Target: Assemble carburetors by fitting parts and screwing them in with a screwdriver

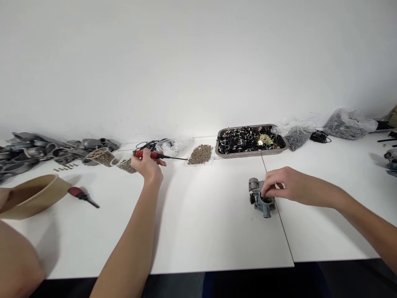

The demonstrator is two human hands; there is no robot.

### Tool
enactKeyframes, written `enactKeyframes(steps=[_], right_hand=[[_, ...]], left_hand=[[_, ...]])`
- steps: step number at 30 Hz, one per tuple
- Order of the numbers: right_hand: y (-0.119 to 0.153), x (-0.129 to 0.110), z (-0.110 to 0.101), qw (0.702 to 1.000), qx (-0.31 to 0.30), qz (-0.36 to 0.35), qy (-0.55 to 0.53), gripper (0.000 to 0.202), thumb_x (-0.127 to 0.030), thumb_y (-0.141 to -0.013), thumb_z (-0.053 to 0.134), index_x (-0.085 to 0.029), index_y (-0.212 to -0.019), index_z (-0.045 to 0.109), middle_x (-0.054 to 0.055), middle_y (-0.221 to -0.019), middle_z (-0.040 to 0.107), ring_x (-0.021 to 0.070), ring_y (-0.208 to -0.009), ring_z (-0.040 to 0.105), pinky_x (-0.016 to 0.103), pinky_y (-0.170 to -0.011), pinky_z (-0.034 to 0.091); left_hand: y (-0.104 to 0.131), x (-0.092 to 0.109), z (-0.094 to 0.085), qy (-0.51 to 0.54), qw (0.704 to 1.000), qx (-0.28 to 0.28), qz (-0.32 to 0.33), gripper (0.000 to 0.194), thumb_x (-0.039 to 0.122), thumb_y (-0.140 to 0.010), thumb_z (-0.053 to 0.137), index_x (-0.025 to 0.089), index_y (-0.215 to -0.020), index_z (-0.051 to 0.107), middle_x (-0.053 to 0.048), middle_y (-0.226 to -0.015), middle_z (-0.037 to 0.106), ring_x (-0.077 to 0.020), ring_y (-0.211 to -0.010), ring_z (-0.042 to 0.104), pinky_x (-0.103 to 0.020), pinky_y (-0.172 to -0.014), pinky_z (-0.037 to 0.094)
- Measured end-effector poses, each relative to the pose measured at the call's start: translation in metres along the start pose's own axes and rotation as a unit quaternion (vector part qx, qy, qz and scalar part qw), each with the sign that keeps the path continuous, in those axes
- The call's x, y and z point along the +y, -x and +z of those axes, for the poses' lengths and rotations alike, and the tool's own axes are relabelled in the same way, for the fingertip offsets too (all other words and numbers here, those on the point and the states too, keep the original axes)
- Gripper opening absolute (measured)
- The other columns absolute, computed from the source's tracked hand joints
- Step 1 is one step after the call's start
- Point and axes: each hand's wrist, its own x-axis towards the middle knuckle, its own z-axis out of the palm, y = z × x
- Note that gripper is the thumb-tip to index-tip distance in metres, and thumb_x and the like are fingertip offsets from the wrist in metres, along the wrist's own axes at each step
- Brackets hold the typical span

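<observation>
My left hand (149, 165) is wrapped round the red handle of a screwdriver (158, 155). The dark shaft points right, and its tip is at the left edge of a small clear tray (208, 164) of brass-coloured screws (201, 154). Over a grey metal carburetor-like part (266, 209) on the white table, my right hand (276, 185) has its thumb and fingers pinched together at the round opening. Whatever those fingertips hold, if anything, is hidden.
A metal tray (248, 155) of black parts stands at the back, beside plastic bags (296, 136). Cups of small parts (102, 156), grey castings (34, 151), a tape roll (46, 198) and a second screwdriver (83, 196) lie left. Another person's arm (18, 260) shows lower left.
</observation>
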Motion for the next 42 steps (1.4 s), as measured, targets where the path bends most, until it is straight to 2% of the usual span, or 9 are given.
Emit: enactKeyframes(steps=[6, 12, 16, 23, 28, 33, 36, 39, 42], right_hand=[[-0.007, -0.005, -0.001, 0.998, -0.025, -0.051, 0.042, 0.027, -0.024, -0.091, 0.046, -0.020, -0.083, 0.072, 0.005, -0.099, 0.067, 0.0154, -0.080, 0.059, 0.029, -0.069, 0.041], [-0.013, -0.001, -0.001, 0.999, -0.028, -0.041, -0.006, 0.025, -0.029, -0.089, 0.054, -0.026, -0.110, 0.067, 0.004, -0.094, 0.069, 0.0134, -0.071, 0.058, 0.024, -0.061, 0.039], [-0.013, 0.003, 0.003, 0.998, -0.017, -0.048, -0.021, 0.024, -0.027, -0.089, 0.055, -0.025, -0.110, 0.066, 0.004, -0.093, 0.068, 0.0133, -0.074, 0.059, 0.024, -0.062, 0.039], [-0.012, 0.009, 0.008, 0.996, -0.001, -0.084, -0.014, 0.036, -0.021, -0.090, 0.050, -0.028, -0.124, 0.058, 0.002, -0.094, 0.064, 0.0126, -0.081, 0.058, 0.025, -0.071, 0.043], [-0.014, 0.014, 0.009, 0.994, 0.011, -0.105, 0.004, 0.044, -0.018, -0.087, 0.053, -0.033, -0.128, 0.057, 0.003, -0.103, 0.057, 0.0133, -0.087, 0.054, 0.026, -0.076, 0.044], [-0.027, 0.013, -0.003, 0.995, -0.060, -0.071, -0.018, 0.040, -0.020, -0.084, 0.057, -0.028, -0.122, 0.062, 0.004, -0.107, 0.058, 0.0126, -0.082, 0.052, 0.025, -0.069, 0.043], [-0.038, 0.015, -0.011, 0.992, -0.091, -0.076, -0.052, 0.044, -0.037, -0.083, 0.066, -0.026, -0.125, 0.061, 0.006, -0.109, 0.060, 0.0139, -0.085, 0.054, 0.025, -0.070, 0.044], [-0.049, 0.021, -0.009, 0.990, -0.030, -0.080, -0.110, 0.051, -0.056, -0.085, 0.063, -0.024, -0.125, 0.061, 0.007, -0.105, 0.062, 0.0164, -0.091, 0.057, 0.027, -0.074, 0.045], [-0.059, 0.032, 0.003, 0.978, 0.086, -0.075, -0.178, 0.047, -0.058, -0.088, 0.058, -0.022, -0.116, 0.065, 0.007, -0.100, 0.062, 0.0167, -0.090, 0.058, 0.029, -0.078, 0.045]], left_hand=[[0.001, 0.002, 0.000, -0.005, 1.000, -0.002, -0.001, 0.010, 0.014, -0.079, 0.041, 0.020, -0.084, 0.035, 0.003, -0.058, 0.059, -0.0111, -0.033, 0.046, -0.022, -0.033, 0.035], [0.002, 0.003, 0.000, -0.018, 1.000, -0.003, -0.005, 0.010, 0.015, -0.080, 0.041, 0.020, -0.085, 0.034, 0.002, -0.060, 0.059, -0.0107, -0.033, 0.044, -0.023, -0.033, 0.036], [0.002, 0.003, 0.001, -0.023, 1.000, -0.004, -0.009, 0.011, 0.014, -0.081, 0.040, 0.021, -0.085, 0.033, 0.003, -0.060, 0.059, -0.0092, -0.033, 0.042, -0.022, -0.034, 0.037], [0.003, 0.005, 0.000, -0.017, 1.000, -0.006, -0.015, 0.011, 0.013, -0.081, 0.040, 0.021, -0.085, 0.033, 0.003, -0.060, 0.060, -0.0093, -0.032, 0.042, -0.022, -0.034, 0.037], [0.003, 0.005, 0.000, -0.003, 1.000, -0.008, -0.013, 0.013, 0.011, -0.080, 0.041, 0.021, -0.083, 0.033, 0.003, -0.059, 0.061, -0.0109, -0.029, 0.041, -0.026, -0.033, 0.036], [0.005, 0.007, -0.001, 0.012, 1.000, -0.013, -0.007, 0.013, 0.009, -0.080, 0.041, 0.020, -0.083, 0.035, 0.003, -0.057, 0.059, -0.0106, -0.029, 0.041, -0.025, -0.033, 0.035], [0.008, 0.011, -0.002, 0.023, 0.999, -0.037, 0.007, 0.011, 0.015, -0.083, 0.048, 0.019, -0.082, 0.039, 0.004, -0.058, 0.060, -0.0090, -0.031, 0.044, -0.024, -0.037, 0.038], [0.011, 0.018, -0.003, 0.039, 0.997, -0.053, 0.034, 0.019, 0.026, -0.084, 0.057, 0.019, -0.079, 0.040, 0.003, -0.060, 0.062, -0.0079, -0.034, 0.046, -0.023, -0.039, 0.038], [0.013, 0.027, -0.003, 0.057, 0.995, -0.055, 0.057, 0.017, 0.027, -0.086, 0.055, 0.020, -0.079, 0.040, 0.004, -0.059, 0.062, -0.0071, -0.034, 0.047, -0.022, -0.041, 0.033]])
